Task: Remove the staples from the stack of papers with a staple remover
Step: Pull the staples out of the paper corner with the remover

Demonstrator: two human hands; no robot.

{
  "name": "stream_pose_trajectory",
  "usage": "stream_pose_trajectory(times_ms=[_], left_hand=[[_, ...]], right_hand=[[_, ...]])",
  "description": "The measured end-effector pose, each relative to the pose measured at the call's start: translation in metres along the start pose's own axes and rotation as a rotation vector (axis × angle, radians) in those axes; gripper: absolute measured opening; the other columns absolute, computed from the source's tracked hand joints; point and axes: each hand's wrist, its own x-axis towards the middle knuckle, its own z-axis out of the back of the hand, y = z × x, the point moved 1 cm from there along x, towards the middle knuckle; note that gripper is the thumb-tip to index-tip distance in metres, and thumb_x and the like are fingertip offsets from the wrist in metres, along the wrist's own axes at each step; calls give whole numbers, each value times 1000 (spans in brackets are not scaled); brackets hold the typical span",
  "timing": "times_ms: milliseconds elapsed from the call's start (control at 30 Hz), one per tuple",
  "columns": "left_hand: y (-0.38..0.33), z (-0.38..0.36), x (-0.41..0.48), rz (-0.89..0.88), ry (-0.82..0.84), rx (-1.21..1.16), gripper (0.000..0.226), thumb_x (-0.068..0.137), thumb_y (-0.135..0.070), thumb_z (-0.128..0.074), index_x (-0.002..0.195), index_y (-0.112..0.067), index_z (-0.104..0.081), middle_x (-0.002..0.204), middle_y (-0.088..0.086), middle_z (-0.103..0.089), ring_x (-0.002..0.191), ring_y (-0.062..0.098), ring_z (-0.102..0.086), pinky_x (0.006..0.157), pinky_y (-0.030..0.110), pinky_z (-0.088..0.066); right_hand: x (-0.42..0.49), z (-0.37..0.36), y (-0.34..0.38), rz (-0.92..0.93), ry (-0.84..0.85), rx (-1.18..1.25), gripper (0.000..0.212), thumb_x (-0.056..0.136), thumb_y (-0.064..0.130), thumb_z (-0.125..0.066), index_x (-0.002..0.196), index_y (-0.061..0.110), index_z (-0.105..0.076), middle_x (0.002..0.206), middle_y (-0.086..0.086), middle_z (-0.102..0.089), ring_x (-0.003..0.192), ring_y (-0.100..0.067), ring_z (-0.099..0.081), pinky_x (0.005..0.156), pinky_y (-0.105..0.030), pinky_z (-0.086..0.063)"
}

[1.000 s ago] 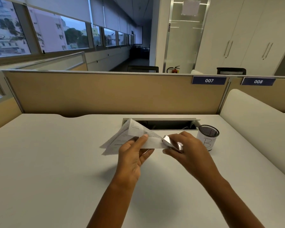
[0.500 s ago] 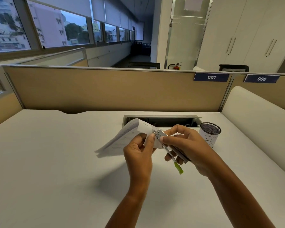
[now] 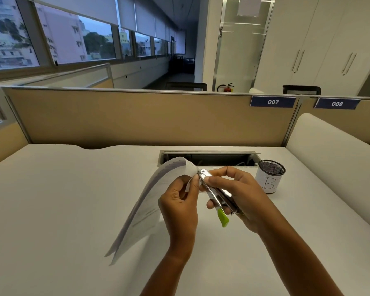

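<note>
A thin stack of white printed papers (image 3: 145,206) hangs above the desk, curved, its top corner pinched by my left hand (image 3: 179,201). My right hand (image 3: 241,195) grips a chrome staple remover (image 3: 216,193) with a green tip at its rear end. The tool's metal nose touches the paper corner right beside my left thumb. The staple itself is too small to make out.
A black mesh pen cup (image 3: 269,178) with a white label marked "B" stands right of my hands. Behind them lies an open cable slot (image 3: 207,159) in the white desk (image 3: 62,210). Beige partitions (image 3: 137,118) close the back; a white padded divider (image 3: 333,159) runs along the right.
The papers were lifted off the desk and swung upright toward me. My right hand turned the staple remover so its nose meets the held corner and its green end shows.
</note>
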Motion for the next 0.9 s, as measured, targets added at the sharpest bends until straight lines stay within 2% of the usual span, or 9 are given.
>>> stream_pose_trajectory(times_ms=[133,267,433,633,733,800,900], left_hand=[[0,0,1,-30,-40,38,17,73,-9,-64,86,2,-66,80,12,-70,69,11,-62,66,-3,-44],[-2,-2,3,-54,-56,43,19,72,-8,-64,87,4,-66,81,18,-72,71,15,-63,67,-1,-45],[-4,-2,5,-71,-75,36,19,72,-7,-64,87,3,-67,80,17,-72,70,15,-64,65,12,-49],[-5,-1,6,-30,-78,-39,21,73,-7,-63,91,3,-66,85,4,-66,76,13,-64,69,3,-48],[-5,0,7,19,-70,-74,11,75,-9,-62,85,-13,-65,78,-7,-66,68,3,-64,62,3,-49],[-7,1,9,28,-77,-86,14,76,-9,-61,83,-21,-61,74,-17,-61,64,-1,-62,61,1,-47],[-7,3,10,3,-67,-77,14,77,-8,-61,91,-10,-63,81,-13,-61,72,-1,-60,65,-2,-45]], right_hand=[[0,-3,-1,6,-14,46,4,85,15,-57,81,15,-58,52,5,-69,38,-10,-62,32,-12,-41],[0,-10,-3,51,-61,108,3,86,14,-56,86,12,-59,62,-2,-67,38,-10,-61,32,-12,-41],[1,-17,-5,72,-87,187,12,87,13,-55,94,5,-60,62,-4,-65,36,-10,-60,32,-13,-42],[3,-22,-10,46,-92,254,12,87,16,-54,89,8,-62,58,0,-67,39,-10,-61,41,-18,-48],[2,-20,-8,79,-67,181,9,87,16,-55,89,10,-61,61,-1,-67,40,-11,-62,36,-16,-47],[0,-18,-6,109,-47,118,3,86,16,-57,85,14,-60,62,0,-68,40,-11,-63,34,-13,-43],[0,-14,-1,124,-29,41,3,85,16,-57,87,14,-58,69,-1,-68,41,-9,-64,35,-12,-43]])
